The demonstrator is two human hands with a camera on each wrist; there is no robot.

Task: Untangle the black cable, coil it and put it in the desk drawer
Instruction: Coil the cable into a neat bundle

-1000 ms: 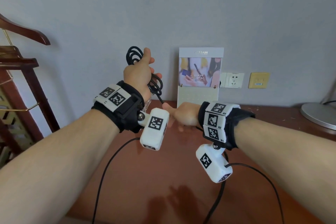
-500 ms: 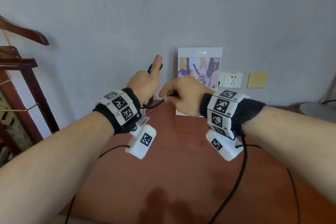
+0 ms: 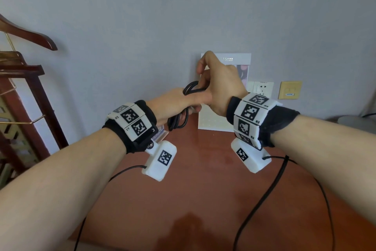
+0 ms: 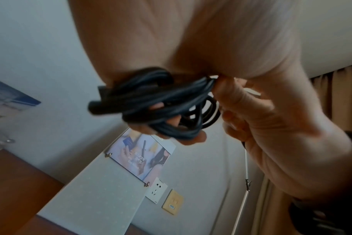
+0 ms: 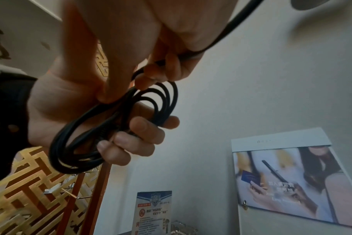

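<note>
The black cable (image 3: pixel 176 123) is gathered into a coil of several loops above the back of the brown desk (image 3: pixel 203 199). My left hand (image 3: pixel 173 104) grips the coil, fingers curled round the bundle (image 4: pixel 151 109). My right hand (image 3: pixel 221 83) sits just above and across the left hand. Its fingertips (image 5: pixel 161 71) pinch a strand of the cable (image 5: pixel 115 120) at the top of the coil. Part of the coil is hidden behind both hands in the head view. No drawer is in view.
A calendar card (image 3: pixel 215 126) leans on the wall behind the hands, beside a white socket (image 3: pixel 262 87) and a yellow plate (image 3: pixel 290 90). A wooden rack (image 3: pixel 26 92) stands at left, a lamp base (image 3: pixel 358 122) at right. Thin camera leads (image 3: pixel 264 199) trail over the desk.
My left hand has come down from head height with the coil. My right hand has risen from near the desk to above the left hand, carrying the loose strand up and over.
</note>
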